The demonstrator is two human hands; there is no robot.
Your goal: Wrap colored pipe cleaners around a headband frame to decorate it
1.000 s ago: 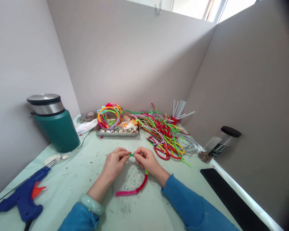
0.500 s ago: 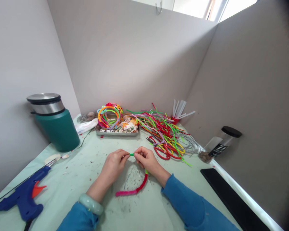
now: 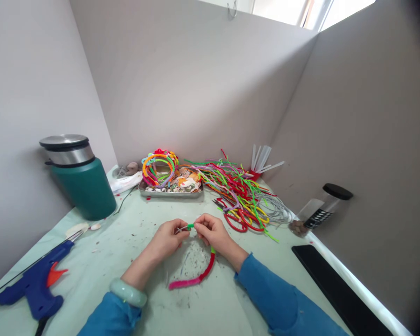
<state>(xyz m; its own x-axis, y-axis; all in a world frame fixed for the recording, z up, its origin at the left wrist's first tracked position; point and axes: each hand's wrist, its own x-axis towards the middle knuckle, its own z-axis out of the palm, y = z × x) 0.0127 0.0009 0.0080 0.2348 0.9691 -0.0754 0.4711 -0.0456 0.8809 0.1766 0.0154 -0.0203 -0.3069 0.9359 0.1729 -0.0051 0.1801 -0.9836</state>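
Observation:
A wire ring wrapped in fuzzy pipe cleaner [image 3: 207, 272], pink, red and green, curves below my hands. My right hand [image 3: 213, 231] pinches its green upper part between thumb and fingers. My left hand [image 3: 170, 238] is at the green tip [image 3: 190, 226], its thumb and fingers curled around it. A bare grey wire end [image 3: 180, 229] sticks out of the green toward the left palm. Part of the ring is hidden behind the right hand.
A metal tray [image 3: 171, 194] holds shells and finished colourful rings [image 3: 159, 170]. Behind to the right lie pipe cleaners [image 3: 231, 179], red scissors [image 3: 236, 221] and grey wire [image 3: 275, 207]. A blue glue gun [image 3: 38, 280] and green bottle [image 3: 86, 189] stand left; a black strip [image 3: 336, 289] lies right.
The left fingers have loosened and shifted slightly, showing the bare wire end and more of the green tip. My right hand stays in place; the pink end has dipped a little.

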